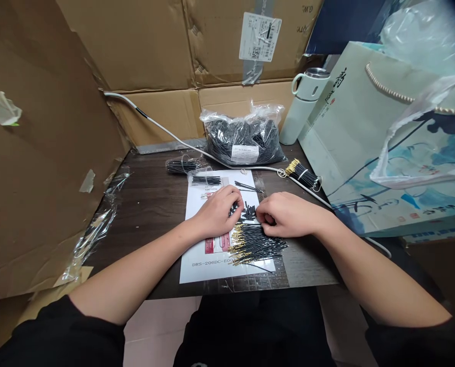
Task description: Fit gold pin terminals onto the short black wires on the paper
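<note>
Over the printed white sheet point(191, 272), my left hand point(220, 210) has its fingers curled in. Short black tubes point(249, 210) lie by its fingertips, and some dark pieces show inside the curl; whether they are gripped is hard to see. My right hand point(286, 213) is closed in a pinch just right of these tubes, and what its fingertips hold is hidden. Below both hands spreads a pile of thin black wires with gold-coloured ends point(258, 242). A few loose black wires point(248, 186) lie above the hands.
Behind are a clear bag of black parts point(244, 137), a pale green bottle point(305, 104) and a grey cable point(166, 131). Black bundles point(207, 180) and a tied gold-tipped wire bundle point(303, 174) lie nearer. Cardboard walls point(39, 153) and a paper bag point(349, 137) flank the table.
</note>
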The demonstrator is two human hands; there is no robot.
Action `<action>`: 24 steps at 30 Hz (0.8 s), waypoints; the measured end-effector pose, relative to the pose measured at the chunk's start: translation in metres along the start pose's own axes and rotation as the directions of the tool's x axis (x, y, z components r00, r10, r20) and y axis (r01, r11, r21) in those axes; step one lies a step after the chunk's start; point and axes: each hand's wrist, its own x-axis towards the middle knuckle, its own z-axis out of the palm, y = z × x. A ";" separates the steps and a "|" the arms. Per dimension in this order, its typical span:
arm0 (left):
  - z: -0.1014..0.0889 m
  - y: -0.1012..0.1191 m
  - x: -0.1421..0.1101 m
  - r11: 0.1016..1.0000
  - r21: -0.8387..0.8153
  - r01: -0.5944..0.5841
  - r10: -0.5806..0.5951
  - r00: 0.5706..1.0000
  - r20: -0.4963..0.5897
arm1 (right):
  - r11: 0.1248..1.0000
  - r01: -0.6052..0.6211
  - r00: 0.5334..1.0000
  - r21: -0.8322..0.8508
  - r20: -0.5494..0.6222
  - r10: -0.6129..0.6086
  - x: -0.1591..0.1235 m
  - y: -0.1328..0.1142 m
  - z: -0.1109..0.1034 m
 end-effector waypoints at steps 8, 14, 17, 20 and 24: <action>0.005 -0.003 0.003 0.911 -0.357 0.208 -0.289 0.938 -0.193 | 0.945 0.135 0.965 0.297 -0.255 -0.058 -0.005 0.012 -0.008; 0.009 -0.004 0.010 0.630 -0.731 0.262 -0.517 0.844 -0.143 | 0.877 0.141 0.884 0.459 -0.457 0.097 -0.001 0.021 0.001; 0.008 -0.004 0.012 0.573 -0.775 0.265 -0.551 0.825 -0.124 | 0.881 0.142 0.836 0.452 -0.531 0.138 0.002 0.022 0.004; 0.007 -0.005 0.013 0.576 -0.780 0.244 -0.551 0.821 -0.150 | 0.903 0.115 0.785 0.414 -0.595 0.173 0.004 0.023 0.005; 0.008 -0.006 0.012 0.587 -0.775 0.234 -0.546 0.821 -0.166 | 0.917 0.078 0.722 0.390 -0.657 0.218 0.006 0.026 0.006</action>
